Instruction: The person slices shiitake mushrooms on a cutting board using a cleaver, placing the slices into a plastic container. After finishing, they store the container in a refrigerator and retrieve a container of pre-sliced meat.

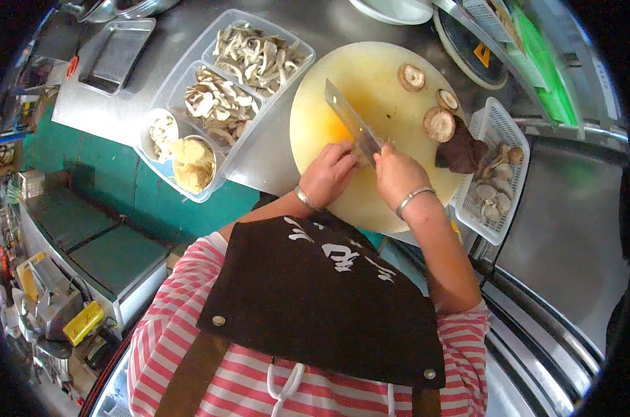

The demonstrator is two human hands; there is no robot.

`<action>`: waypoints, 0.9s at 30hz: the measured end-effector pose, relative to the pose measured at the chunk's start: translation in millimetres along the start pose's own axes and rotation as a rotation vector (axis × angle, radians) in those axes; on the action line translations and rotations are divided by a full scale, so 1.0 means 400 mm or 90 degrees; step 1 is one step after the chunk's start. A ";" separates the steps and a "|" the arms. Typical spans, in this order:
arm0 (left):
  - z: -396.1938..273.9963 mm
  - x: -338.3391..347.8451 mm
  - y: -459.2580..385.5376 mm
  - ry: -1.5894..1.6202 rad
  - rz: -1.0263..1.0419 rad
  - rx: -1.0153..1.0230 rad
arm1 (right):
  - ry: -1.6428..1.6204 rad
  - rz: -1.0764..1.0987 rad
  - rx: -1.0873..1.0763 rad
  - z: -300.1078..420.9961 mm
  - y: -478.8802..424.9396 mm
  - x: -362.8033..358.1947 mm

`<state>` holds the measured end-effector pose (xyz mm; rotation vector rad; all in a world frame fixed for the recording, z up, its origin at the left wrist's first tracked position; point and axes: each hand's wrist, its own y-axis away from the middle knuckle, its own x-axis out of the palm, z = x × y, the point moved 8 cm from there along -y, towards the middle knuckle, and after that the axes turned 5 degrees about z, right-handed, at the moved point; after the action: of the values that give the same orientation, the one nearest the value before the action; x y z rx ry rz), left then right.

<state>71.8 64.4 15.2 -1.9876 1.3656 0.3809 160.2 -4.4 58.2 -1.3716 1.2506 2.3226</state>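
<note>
On the round plastic cutting board (320, 99), my right hand (401, 174) grips a kitchen knife (348, 117), its broad blade pointing up and left. My left hand (329, 173) lies beside the blade with bent fingers; small pale pieces show between the hands, but what the fingers press is mostly hidden. Several shiitake mushrooms (439, 124) sit at the board's right side, next to a dark brown cloth (461, 148). Left of the board, a clear plastic container (189, 52) holds sliced mushrooms (218, 104) in two compartments and two small tubs (195, 164) of pale chopped food.
A white plastic basket (494, 120) with whole mushrooms stands right of the board. An empty metal tray (117, 57) lies at the upper left of the steel table (96, 112). A white bowl (395, 10) and a round dark lid-like object (468, 47) are beyond the board.
</note>
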 end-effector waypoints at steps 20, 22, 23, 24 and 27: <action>0.010 -0.006 0.003 0.002 0.021 -0.022 | -0.039 -0.011 0.052 -0.032 0.003 0.076; 0.006 -0.006 -0.002 -0.003 0.020 -0.021 | -0.026 -0.019 0.016 -0.020 0.006 0.052; 0.008 -0.006 0.003 -0.011 0.018 -0.025 | -0.021 -0.024 -0.009 -0.009 0.007 0.032; 0.009 -0.005 0.011 -0.020 0.014 -0.033 | -0.016 -0.027 -0.036 -0.001 0.006 0.023; 0.014 -0.001 0.009 -0.025 0.010 -0.029 | -0.025 -0.053 -0.013 -0.007 0.010 0.033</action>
<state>69.1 68.0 10.1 -1.9973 1.3590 0.4596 152.5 -12.3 49.7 -1.3511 1.1407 2.3004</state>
